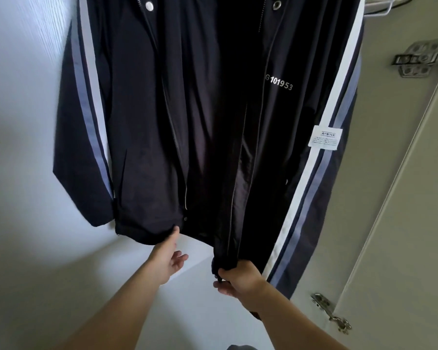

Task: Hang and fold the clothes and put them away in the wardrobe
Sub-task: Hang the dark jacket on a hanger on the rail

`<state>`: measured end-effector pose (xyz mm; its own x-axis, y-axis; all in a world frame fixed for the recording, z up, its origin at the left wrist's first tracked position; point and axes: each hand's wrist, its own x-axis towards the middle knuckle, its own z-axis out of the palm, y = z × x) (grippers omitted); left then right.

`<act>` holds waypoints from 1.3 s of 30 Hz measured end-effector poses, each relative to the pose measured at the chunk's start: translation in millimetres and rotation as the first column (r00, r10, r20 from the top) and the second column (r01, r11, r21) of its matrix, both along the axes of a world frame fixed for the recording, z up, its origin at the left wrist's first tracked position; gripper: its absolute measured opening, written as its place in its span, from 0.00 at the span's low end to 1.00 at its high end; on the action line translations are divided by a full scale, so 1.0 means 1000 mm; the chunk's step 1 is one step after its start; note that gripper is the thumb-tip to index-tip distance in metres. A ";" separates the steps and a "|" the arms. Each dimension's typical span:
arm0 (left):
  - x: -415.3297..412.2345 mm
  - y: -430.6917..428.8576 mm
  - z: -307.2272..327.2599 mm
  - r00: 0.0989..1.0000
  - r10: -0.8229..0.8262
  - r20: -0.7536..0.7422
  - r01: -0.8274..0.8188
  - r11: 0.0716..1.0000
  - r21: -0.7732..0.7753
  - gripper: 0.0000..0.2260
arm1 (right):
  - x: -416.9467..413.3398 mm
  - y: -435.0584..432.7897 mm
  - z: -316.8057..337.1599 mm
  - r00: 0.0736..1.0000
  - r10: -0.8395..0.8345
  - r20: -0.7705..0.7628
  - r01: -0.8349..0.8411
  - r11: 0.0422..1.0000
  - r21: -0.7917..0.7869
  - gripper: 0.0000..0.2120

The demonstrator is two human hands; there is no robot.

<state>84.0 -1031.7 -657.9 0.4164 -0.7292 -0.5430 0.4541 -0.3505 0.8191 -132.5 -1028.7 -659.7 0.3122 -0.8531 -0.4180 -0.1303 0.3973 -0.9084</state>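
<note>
The dark navy zip-front jacket hangs full length in front of you inside the white wardrobe, zip undone, front panels parted. White and grey-blue stripes run down both sleeves. The sleeve on the right of the view carries a white rectangular cloth label, and white printed digits reading 101953 sit on the chest panel beside it. Your right hand is clenched round the bottom corner of the right-of-view panel, just at the foot of the zip, with the fabric bunched in the fist and pulled toward you. Your left hand is apart from it, reaching up to the other panel. One straight digit, probably the thumb, touches the hem edge, and the remaining fingers are loosely curled with nothing in them. A silver snap button and a metal eyelet show near the collar. A white wire hanger shows at the top right corner. The pale wardrobe door stands open to your right, with its two metal hinges, upper and lower, in sight.
</note>
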 end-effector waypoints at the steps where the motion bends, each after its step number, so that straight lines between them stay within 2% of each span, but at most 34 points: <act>1: 0.001 0.000 -0.002 0.993 0.019 -0.116 -0.023 0.999 -0.027 0.27 | -0.001 0.001 -0.002 0.999 -0.010 0.049 0.008 1.000 0.022 0.07; 3: 0.002 -0.001 -0.004 0.957 0.063 -0.284 -0.101 0.987 -0.124 0.26 | -0.003 0.004 -0.004 0.992 -0.010 0.123 0.003 0.998 0.062 0.07; 6: 0.003 -0.008 -0.008 0.926 0.098 -0.366 -0.199 0.947 -0.251 0.20 | -0.005 0.007 -0.004 0.984 0.048 0.174 -0.067 0.992 0.109 0.08; 10: 0.001 -0.004 -0.015 0.884 -0.017 -0.468 -0.157 0.931 -0.331 0.14 | -0.005 0.011 -0.004 0.978 0.077 0.196 -0.111 0.979 0.171 0.14; 13: -0.003 0.004 -0.019 0.881 -0.068 -0.468 -0.116 0.928 -0.354 0.13 | -0.003 0.014 -0.007 0.974 0.044 0.223 -0.089 0.976 0.197 0.11; 15: -0.008 0.010 -0.021 0.904 -0.051 -0.425 -0.122 0.921 -0.371 0.09 | -0.003 0.015 -0.012 0.960 0.020 0.279 -0.092 0.965 0.246 0.11; 17: -0.011 0.019 -0.027 0.953 -0.066 -0.295 -0.060 0.916 -0.397 0.04 | -0.004 0.017 -0.016 0.943 0.016 0.332 -0.117 0.950 0.288 0.12; 20: -0.012 0.033 -0.031 0.982 -0.178 -0.064 0.128 0.875 -0.466 0.08 | -0.005 0.020 -0.022 0.944 0.033 0.329 -0.131 0.950 0.283 0.12; 24: -0.015 0.041 -0.033 0.978 -0.207 -0.004 0.182 0.870 -0.458 0.17 | -0.008 0.020 -0.026 0.915 0.003 0.404 -0.130 0.949 0.288 0.11; 26: -0.018 0.042 -0.031 0.977 -0.206 0.056 0.210 0.882 -0.423 0.15 | -0.010 0.021 -0.028 0.891 -0.003 0.454 -0.150 0.941 0.302 0.11; 28: -0.020 0.044 -0.027 0.963 -0.223 0.150 0.265 0.884 -0.385 0.13 | -0.011 0.022 -0.030 0.887 -0.017 0.461 -0.144 0.939 0.312 0.11; 30: -0.020 0.046 -0.025 0.927 -0.213 0.307 0.312 0.895 -0.319 0.15 | -0.010 0.024 -0.030 0.890 -0.046 0.453 -0.114 0.941 0.319 0.11; 33: -0.020 0.049 -0.024 0.804 -0.251 0.539 0.414 0.887 -0.205 0.19 | -0.007 0.025 -0.030 0.907 -0.085 0.411 -0.037 0.960 0.279 0.08; 35: -0.021 0.050 -0.025 0.788 -0.231 0.571 0.410 0.888 -0.207 0.16 | -0.005 0.027 -0.029 0.930 -0.099 0.354 0.024 0.977 0.212 0.06; 39: -0.026 0.055 -0.026 0.848 -0.205 0.489 0.388 0.869 -0.308 0.06 | -0.001 0.031 -0.030 0.937 -0.187 0.295 0.155 0.979 0.130 0.02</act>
<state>57.9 -976.5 -683.5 0.2666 -0.9637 -0.0142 -0.0476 -0.0278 0.9985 -133.2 -997.3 -689.9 0.2913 -0.8624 -0.4141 0.2241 0.4823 -0.8469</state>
